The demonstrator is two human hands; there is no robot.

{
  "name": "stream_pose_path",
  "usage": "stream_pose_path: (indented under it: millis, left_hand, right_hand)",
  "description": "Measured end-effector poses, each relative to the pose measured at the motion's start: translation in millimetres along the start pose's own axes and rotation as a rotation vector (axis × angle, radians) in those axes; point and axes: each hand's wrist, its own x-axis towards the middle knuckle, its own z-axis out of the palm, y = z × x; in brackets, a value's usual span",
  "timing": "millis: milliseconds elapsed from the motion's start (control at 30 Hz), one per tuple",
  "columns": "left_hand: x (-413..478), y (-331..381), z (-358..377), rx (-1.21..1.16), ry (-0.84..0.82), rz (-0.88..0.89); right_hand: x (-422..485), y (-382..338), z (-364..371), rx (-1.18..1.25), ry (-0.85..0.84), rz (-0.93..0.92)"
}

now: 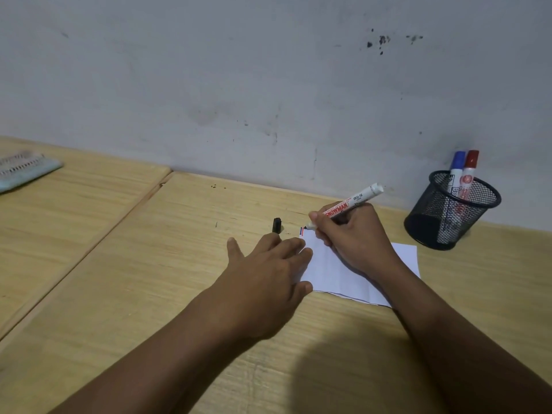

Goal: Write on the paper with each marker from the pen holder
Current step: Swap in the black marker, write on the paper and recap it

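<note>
Hands on paper, black cap beyond

The right hand is gripping a white uncapped marker, its tip touching the white paper sheet's ten o'clock corner. The left hand is pressing flat on the sheet's nine o'clock edge. A black cap is lying at eleven o'clock; a black mesh pen holder is standing at two o'clock.
</note>
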Motion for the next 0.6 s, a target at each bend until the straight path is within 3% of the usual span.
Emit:
stream_pose_path:
  millis: [600]
  left_hand:
    - [1.8, -0.4, -1.6, 0.034, 0.01, 0.012]
  right_hand:
    - [-0.5, -1.9, -4.8, -0.009, -0.085, -0.036]
